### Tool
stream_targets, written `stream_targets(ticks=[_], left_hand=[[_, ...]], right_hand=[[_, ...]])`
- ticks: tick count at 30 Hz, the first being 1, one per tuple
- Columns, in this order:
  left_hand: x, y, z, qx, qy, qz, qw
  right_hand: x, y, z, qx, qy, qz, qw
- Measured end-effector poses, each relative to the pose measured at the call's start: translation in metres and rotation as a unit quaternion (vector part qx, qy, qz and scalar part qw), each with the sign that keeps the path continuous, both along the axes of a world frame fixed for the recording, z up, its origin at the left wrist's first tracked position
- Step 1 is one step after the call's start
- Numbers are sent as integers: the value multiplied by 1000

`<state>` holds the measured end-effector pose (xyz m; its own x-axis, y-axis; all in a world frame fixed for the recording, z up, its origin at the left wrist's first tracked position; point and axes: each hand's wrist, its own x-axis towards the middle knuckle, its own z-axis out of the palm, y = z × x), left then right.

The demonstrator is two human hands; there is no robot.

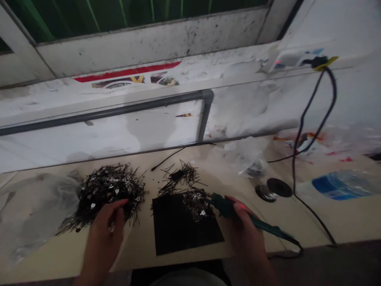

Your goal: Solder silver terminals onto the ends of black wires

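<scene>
My right hand (245,226) is wrapped round a green soldering iron (226,206), its tip pointing left toward a small heap of metal pieces with dark leads (198,204). That heap lies on the right part of a black mat (178,226). At the near edge of a larger pile of similar metal pieces with thin black leads (108,184), my left hand (105,230) has its thumb and fingers curled together. What is between those fingertips is too dim to make out. Behind the mat lies a loose bunch of thin black leads (180,176).
A spool of wire (278,188) stands on the table right of the iron. Clear plastic bags (35,214) lie at left, and another bag (247,153) at the back. A blue-labelled plastic bottle (342,184) is far right. A black cord (294,159) hangs from the wall socket.
</scene>
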<state>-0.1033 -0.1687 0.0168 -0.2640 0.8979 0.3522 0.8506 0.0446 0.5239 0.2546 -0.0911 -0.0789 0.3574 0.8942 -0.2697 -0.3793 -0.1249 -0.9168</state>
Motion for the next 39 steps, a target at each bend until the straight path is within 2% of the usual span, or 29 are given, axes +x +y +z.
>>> stream_targets(ticks=[2, 4, 6, 10, 15, 19, 26, 32, 35, 39], left_hand=[[29, 8, -10, -51, -44, -95, 993], [57, 19, -21, -63, -67, -172, 981], [80, 31, -30, -83, -65, -221, 970], [110, 58, -43, -82, -24, -235, 968], [132, 82, -56, -96, 37, -269, 958], [133, 78, -61, -94, 40, -277, 955], [110, 45, -65, -79, 44, -285, 954], [99, 21, -80, -9, 51, -257, 965], [100, 18, -85, 24, 45, -236, 970], [106, 25, -85, 7, 17, -212, 977]], right_hand=[[-3, 3, 2, -10, 24, -12, 1000], [-6, 5, 4, -19, 46, -21, 999], [-7, 6, 6, -20, 63, -27, 997], [-5, 8, 7, -25, 81, -30, 996], [-2, 13, 7, -21, 96, -35, 995], [-1, 15, 5, -7, 91, -42, 995], [-2, 15, 4, -12, 101, -56, 993], [-2, 16, 2, -22, 126, -66, 990], [0, 16, 1, -28, 129, -65, 989], [2, 15, 1, -31, 129, -65, 989]])
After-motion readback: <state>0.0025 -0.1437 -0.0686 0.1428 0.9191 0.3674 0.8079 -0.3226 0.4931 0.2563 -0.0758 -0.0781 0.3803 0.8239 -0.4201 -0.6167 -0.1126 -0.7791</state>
